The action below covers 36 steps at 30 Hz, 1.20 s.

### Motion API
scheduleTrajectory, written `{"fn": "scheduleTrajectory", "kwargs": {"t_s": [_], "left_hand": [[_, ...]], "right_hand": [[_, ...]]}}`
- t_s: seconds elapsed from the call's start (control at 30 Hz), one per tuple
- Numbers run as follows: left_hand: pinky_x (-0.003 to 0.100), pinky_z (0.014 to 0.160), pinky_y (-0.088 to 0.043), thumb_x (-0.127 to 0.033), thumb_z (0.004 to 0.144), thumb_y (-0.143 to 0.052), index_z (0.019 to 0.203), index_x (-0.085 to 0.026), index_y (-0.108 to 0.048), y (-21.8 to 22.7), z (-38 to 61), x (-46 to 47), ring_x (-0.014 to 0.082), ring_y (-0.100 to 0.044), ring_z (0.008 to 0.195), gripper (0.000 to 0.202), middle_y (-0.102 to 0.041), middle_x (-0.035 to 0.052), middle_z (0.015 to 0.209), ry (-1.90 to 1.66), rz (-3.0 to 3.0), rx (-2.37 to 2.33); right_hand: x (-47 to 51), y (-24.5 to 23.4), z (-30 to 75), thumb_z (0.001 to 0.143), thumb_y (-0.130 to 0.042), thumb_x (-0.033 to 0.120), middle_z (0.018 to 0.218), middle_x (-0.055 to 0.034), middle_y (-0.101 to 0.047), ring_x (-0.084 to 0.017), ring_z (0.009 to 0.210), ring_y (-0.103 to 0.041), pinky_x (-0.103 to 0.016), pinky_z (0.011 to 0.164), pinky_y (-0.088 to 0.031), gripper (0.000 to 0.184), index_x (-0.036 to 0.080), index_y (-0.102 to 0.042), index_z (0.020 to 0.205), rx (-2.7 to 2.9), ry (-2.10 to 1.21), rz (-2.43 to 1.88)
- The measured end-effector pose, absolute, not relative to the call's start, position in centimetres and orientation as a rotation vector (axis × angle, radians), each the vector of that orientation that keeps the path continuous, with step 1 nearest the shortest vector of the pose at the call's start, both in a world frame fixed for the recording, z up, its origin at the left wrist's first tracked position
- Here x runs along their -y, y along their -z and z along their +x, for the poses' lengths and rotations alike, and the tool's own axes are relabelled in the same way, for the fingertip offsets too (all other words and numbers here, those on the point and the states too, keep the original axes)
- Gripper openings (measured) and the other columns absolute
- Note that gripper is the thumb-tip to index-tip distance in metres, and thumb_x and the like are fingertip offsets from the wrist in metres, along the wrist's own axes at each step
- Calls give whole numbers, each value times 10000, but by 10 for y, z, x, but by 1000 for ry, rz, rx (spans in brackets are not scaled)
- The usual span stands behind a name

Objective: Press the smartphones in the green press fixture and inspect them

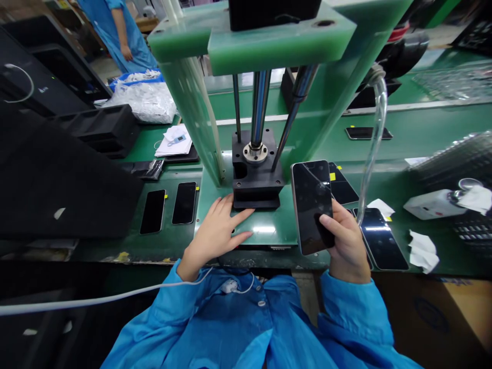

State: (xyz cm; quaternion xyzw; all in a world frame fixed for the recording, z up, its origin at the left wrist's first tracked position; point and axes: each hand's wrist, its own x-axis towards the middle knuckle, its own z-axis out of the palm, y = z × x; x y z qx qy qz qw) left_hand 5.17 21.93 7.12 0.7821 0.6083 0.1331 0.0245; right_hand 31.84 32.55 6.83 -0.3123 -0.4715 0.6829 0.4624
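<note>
Smartphone [311, 207], glossy black | right hand [348, 243]: grip clamped | left hand [215, 230]: open, on green plate [265, 228]

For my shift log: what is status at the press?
Right hand holds black smartphone. Left hand flat on green press base. Clear tube beside smartphone.

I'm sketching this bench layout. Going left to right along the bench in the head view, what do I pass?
Black phone → second black phone → left hand → press base → phone held in right hand → flat phone → white wipe
</note>
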Motion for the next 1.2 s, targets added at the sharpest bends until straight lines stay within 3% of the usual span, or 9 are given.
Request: {"fn": "scheduleTrajectory", "kwargs": {"t_s": [0.13,0.3,0.53,0.77,0.93,1.2], "left_hand": [[625,1105,-360,-546,962,-498,1408,-236,-535,-72,52,-220,408,-371,1396,545,-405,223,1455,-433,2423,-1866],[624,1115,-348,-550,950,-522,1409,-252,-539,-71,53,-220,399,-371,1399,547,-410,206,1470,-455,2391,-1878],[590,1112,-359,-584,945,-514,1395,-260,-552,-72,53,-219,370,-386,1400,556,-435,206,1448,-465,2391,-1882],[530,1082,-389,-595,953,-483,1387,-263,-554,-71,52,-220,348,-396,1391,551,-400,220,1469,-527,2443,-1868],[520,1082,-385,-605,960,-454,1386,-258,-551,-69,51,-219,347,-417,1371,558,-401,223,1462,-564,2453,-1861],[532,1075,-396,-603,962,-449,1377,-258,-558,-70,51,-218,354,-426,1366,550,-404,230,1451,-597,2460,-1856]], "right_hand": [[-326,-70,318,747,-854,376,970,-61,-703,-314,909,-687,-415,777,-617,427,231,-723,1127,1153,-1673,-781],[-324,-72,319,769,-847,350,959,-67,-707,-290,843,-694,-317,666,-606,367,223,-744,1097,1159,-1669,-782],[-318,-71,320,709,-866,361,952,-66,-704,-258,803,-692,-253,613,-590,458,211,-735,1121,1143,-1605,-900],[-312,-74,322,674,-857,337,1041,-89,-695,-282,807,-686,-294,606,-604,456,172,-739,1083,1125,-1543,-1013],[-311,-74,322,692,-848,317,1121,-97,-680,-321,907,-675,-372,683,-625,590,190,-689,1246,1100,-1565,-1032],[-312,-72,320,704,-843,295,1091,-69,-692,-240,881,-675,-234,643,-588,557,185,-701,1231,1105,-1539,-1008]]}}
